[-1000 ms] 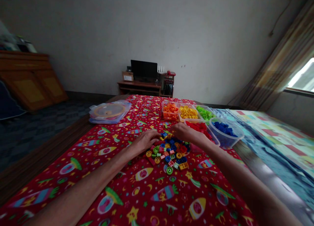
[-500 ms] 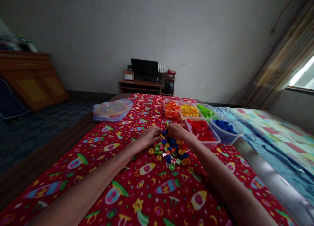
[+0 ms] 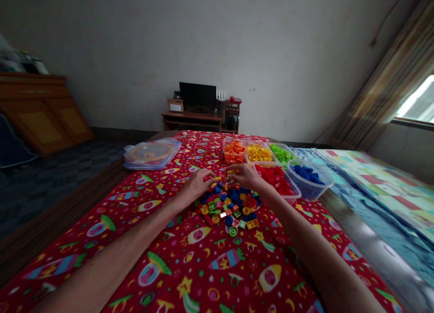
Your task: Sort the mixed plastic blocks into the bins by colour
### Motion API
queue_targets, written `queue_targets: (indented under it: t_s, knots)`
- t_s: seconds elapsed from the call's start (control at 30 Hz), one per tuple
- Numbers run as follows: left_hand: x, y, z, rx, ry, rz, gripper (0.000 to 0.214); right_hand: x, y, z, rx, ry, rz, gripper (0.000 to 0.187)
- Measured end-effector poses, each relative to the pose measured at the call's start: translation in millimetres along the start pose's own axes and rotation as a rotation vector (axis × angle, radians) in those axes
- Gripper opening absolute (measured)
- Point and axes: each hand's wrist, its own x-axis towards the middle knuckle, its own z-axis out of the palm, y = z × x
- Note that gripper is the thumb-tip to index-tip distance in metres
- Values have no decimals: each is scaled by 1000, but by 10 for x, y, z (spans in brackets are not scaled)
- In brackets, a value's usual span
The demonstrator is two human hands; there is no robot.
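A pile of mixed toy building bricks (image 3: 233, 209) lies on the red patterned cloth, with blue, green, yellow, red and orange pieces and small round ones among them. Over the pile's far left edge, my left hand (image 3: 198, 185) pinches a small yellow brick (image 3: 216, 179) between thumb and fingers. Opposite it, my right hand (image 3: 247, 176) is raised over the far side of the pile, its fingers closed around another yellow brick (image 3: 232, 172), partly hidden. Just right of that hand stands a clear tub of red bricks (image 3: 276, 179).
Behind are tubs of orange bricks (image 3: 234, 151), yellow bricks (image 3: 258, 153) and green bricks (image 3: 281, 154). A round-edged tub of blue bricks (image 3: 308, 175) stands at the right. Stacked clear lids (image 3: 152, 154) lie at the left edge. A bed (image 3: 379, 177) adjoins the right side.
Both hands have lifted off the pile and moved slightly apart. Yellow bricks now show in their fingers. The view has shifted slightly.
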Motion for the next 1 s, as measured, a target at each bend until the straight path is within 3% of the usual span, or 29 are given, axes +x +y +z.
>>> queue_targets:
  t_s: [0.13, 0.3, 0.5, 0.63, 0.83, 1.0]
  knots:
    - [17, 80, -39, -218, -4, -118, 36, 9, -15, 79, 219, -17, 67, 32]
    - [-24, 188, 30, -419, -57, -232, 44, -17, -90, 172, 407, -154, -4, 29]
    - [-58, 265, 23, -301, -48, -146, 37, -45, -65, 116, 202, -138, -4, 23]
    - [-57, 210, -18, -172, 12, -91, 33, -16, 5, -181, -75, 7, -17, 23]
    - [-80, -55, 20, 8, 116, -129, 33, 344, 142, -952, -480, 228, 129, 25]
    - [-109, -274, 80, -99, 101, -222, 36, 723, 262, -1336, -551, 229, 244, 35]
